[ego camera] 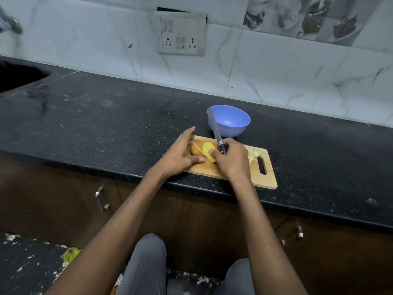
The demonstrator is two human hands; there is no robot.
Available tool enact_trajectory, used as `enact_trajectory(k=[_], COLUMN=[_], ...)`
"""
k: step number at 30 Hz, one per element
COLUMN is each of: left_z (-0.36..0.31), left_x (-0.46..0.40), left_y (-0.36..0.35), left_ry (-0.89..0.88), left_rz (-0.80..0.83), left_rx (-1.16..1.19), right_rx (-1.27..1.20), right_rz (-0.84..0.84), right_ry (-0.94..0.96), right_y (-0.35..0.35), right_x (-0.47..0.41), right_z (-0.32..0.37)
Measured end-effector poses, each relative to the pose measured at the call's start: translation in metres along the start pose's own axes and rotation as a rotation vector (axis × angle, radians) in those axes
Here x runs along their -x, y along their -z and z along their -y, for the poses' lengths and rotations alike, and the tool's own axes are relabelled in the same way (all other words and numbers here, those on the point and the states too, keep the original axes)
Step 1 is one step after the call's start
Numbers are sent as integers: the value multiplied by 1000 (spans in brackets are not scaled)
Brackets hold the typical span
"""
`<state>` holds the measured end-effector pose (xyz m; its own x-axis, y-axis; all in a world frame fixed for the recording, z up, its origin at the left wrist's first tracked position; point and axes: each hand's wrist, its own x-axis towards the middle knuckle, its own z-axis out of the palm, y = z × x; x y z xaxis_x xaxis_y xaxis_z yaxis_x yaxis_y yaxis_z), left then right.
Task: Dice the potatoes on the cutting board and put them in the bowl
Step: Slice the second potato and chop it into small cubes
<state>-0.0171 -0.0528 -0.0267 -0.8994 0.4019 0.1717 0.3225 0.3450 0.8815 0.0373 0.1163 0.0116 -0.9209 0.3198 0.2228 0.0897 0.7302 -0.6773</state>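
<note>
So the wooden cutting board (270,177) sits near the front edge of the black tabletop (106,124). Two potato halves (203,151) lie on it, one leaning against the other. Left hand (180,154) is loosely open, thumb and fingers steadying them from 9 o'clock. Right hand (231,160) is wrapped around a knife (214,129), blade pointing off toward 12, crossing in front of the empty blue bowl (231,122). A few pale cut pieces (254,155) sit at 3 o'clock, by the board's handle slot.
</note>
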Motion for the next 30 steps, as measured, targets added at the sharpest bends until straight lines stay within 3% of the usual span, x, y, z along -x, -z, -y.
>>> enact_trajectory(k=[4,15,26,30], left_z=[5,5,4,6], left_x=[1,13,13,13], left_y=[-2,1,0,2], left_ry=[-47,-195,-138,-135], left_rz=[-186,-318,-306,-316], left_rx=[-88,-105,-127,-134], right_rx=[41,16,252,236], right_rz=[41,50,56,122], right_ry=[38,125,349,306], right_y=[-2,-1,-28,-31], right_x=[-2,-11,-49,-56], right_z=[-1,13,25,17])
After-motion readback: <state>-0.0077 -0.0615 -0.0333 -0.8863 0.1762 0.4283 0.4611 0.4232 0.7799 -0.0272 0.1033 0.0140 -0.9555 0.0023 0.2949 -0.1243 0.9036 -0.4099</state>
